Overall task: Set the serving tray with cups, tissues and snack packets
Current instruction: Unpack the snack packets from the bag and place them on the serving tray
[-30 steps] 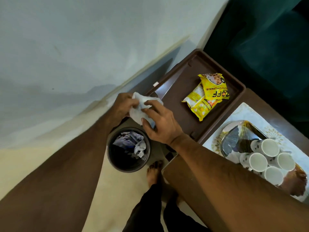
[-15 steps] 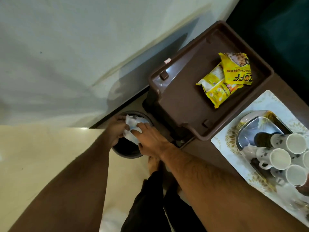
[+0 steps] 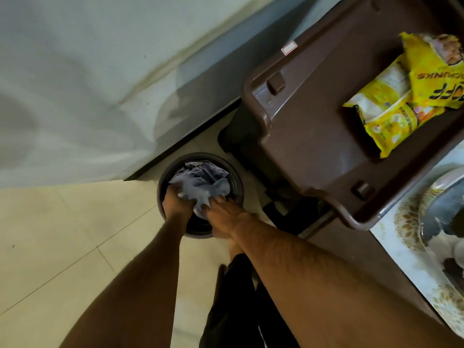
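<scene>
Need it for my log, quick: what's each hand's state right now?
Left hand: grips the crumpled tissue in the bin.
Right hand: open, straight fingers pressing the tissue.

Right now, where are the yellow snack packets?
Upper right of the head view, the snack packets lie inside the brown tray, right of the round bin.

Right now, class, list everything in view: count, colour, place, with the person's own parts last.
serving tray: one, brown, upper right.
snack packets: at least two, yellow, in the serving tray.
bin: one, dark, on the floor near the wall.
tissue wad: one, pale grey, in the bin.
table mat: one, white with gold pattern, right edge.
metal dish: one, silver, on the table mat.
left hand: one, inside the bin, grips the tissue wad.
right hand: one, at the bin's rim, fingers touching the tissue wad.
</scene>
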Available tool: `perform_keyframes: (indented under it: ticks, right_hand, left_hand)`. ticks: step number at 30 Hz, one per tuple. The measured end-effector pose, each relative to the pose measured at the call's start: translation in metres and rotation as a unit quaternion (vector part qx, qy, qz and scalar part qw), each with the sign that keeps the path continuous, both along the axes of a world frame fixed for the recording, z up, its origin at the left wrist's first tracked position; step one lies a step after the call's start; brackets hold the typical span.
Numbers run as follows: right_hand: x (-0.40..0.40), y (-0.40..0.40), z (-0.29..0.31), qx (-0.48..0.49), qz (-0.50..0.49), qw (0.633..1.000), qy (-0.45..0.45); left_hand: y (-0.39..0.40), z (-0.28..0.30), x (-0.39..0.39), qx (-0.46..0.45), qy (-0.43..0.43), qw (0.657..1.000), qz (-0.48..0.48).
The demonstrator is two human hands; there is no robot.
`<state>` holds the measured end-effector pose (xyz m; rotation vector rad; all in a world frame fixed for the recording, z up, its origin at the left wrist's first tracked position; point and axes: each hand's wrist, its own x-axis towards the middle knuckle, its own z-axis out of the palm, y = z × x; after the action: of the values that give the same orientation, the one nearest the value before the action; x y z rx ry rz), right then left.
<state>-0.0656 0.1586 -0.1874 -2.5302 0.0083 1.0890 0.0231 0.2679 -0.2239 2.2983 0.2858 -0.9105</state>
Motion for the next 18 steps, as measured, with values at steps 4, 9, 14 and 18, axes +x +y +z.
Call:
perform_keyframes:
  ticks: [4, 9, 14, 18]
  right_hand:
    - [0.0, 0.004, -0.003, 0.019, -0.028, 0.999, 0.022]
    - [-0.002, -0.011, 0.018, 0.042, -0.08, 0.996, 0.024]
    - [0.004, -0.033, 0.058, 0.036, -0.114, 0.993, 0.0]
    - [0.004, -0.049, 0.088, 0.039, -0.139, 0.988, -0.058]
  left_hand:
    - [-0.006, -0.014, -0.001, 0.034, -0.019, 0.998, -0.057]
    - [-0.02, 0.008, -0.002, 0.069, -0.034, 0.99, -0.115]
    - [-0.042, 0.051, -0.004, 0.096, -0.164, 0.929, -0.317]
    - [-0.061, 0.094, 0.008, 0.091, -0.222, 0.905, -0.352]
